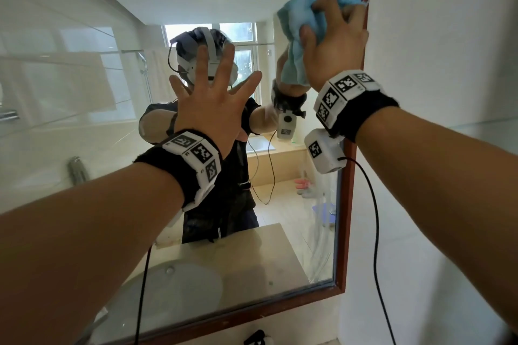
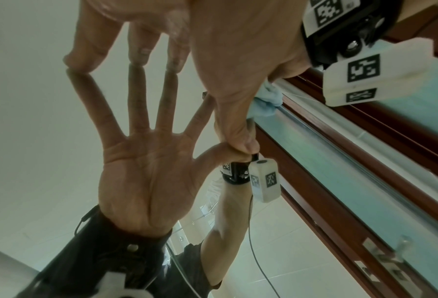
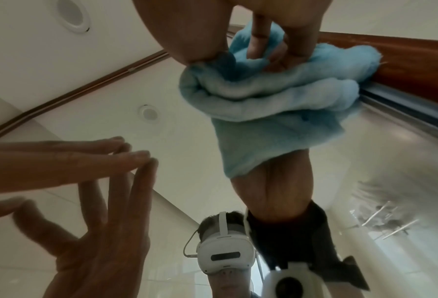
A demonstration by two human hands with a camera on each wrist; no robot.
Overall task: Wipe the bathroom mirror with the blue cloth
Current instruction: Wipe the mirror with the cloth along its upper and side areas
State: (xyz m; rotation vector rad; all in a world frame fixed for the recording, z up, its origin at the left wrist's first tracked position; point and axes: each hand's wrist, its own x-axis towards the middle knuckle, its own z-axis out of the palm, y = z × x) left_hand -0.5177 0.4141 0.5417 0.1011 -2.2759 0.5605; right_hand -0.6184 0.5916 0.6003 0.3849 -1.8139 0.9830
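Observation:
The bathroom mirror has a red-brown wooden frame. My right hand grips the bunched blue cloth and presses it on the glass at the upper right, against the frame's right side. In the right wrist view the fingers curl into the blue cloth. My left hand is spread flat on the glass near the middle. Its fingertips meet their own reflection. A bit of the blue cloth shows beyond the thumb.
A white tiled wall runs to the right of the frame. A black cable hangs from my right wrist camera. The glass reflects a person in a headset, a counter and a round basin. The frame's bottom edge crosses low in view.

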